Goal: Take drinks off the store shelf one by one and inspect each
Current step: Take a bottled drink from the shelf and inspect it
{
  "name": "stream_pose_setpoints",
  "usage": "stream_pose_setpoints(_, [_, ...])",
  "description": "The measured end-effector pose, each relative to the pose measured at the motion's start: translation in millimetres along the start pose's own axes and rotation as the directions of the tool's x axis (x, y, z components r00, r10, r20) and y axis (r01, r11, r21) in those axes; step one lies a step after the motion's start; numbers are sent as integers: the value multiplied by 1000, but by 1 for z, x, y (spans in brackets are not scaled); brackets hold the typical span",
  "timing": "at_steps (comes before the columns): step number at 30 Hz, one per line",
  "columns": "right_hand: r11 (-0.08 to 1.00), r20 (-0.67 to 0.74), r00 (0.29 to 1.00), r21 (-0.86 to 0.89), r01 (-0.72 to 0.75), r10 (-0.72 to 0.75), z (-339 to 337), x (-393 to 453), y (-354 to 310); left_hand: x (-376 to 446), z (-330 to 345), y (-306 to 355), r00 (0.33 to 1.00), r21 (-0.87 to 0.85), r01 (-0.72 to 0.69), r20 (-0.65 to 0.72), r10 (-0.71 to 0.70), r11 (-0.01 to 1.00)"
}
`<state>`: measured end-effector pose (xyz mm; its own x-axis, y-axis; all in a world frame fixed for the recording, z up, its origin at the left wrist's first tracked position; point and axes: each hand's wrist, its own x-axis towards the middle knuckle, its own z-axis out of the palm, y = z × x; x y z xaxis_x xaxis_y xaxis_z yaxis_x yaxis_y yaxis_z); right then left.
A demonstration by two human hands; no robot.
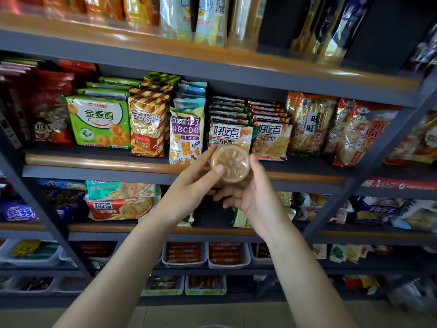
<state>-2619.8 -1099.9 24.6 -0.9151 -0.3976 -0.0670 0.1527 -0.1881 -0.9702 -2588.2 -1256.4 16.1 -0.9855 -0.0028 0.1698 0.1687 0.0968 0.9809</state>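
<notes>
A drink bottle (233, 162) with tan liquid is held up in front of the shelves, its ribbed round bottom turned toward me. My left hand (189, 185) grips it from the left, thumb across the base and forefinger along its upper edge. My right hand (248, 195) holds it from the right and below, thumb up beside the base and fingers curled underneath. The rest of the bottle is hidden behind its base and my hands.
Grey shelves (142, 172) with wooden lips hold snack bags: a green ring-biscuit bag (99, 121), a striped bag (147, 129), an ABCDE biscuit bag (185, 138), rice cracker bags (309, 124). White bins (205, 256) sit on lower shelves. A slanted grey strut (369, 159) crosses at right.
</notes>
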Motion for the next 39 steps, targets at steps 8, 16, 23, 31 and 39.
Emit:
stream_pose_setpoints(8, [1000, -26, 999, -6, 20, -20, 2, 5, -7, 10, 0, 0, 999, -43, -36, 8, 37, 998])
stream_pose_setpoints(16, [981, -231, 954, 29, -189, 191, -9, 8, 59, -3, -1, -42, 978, -177, 189, -59, -202, 966])
stream_pose_setpoints(23, [971, -195, 965, -123, -204, 177, -14, 2, 91, -10, 7, -75, 944, -238, 292, -86, -320, 926])
stream_pose_setpoints(31, [972, -78, 990, -216, 97, -116, -30, -16, 31, -8, 18, -32, 992, -292, 47, -97, -78, 955])
stream_pose_setpoints(39, [851, -141, 863, -304, 428, -484, -50, -37, -67, 39, 57, 80, 958, -187, -259, 77, 277, 947])
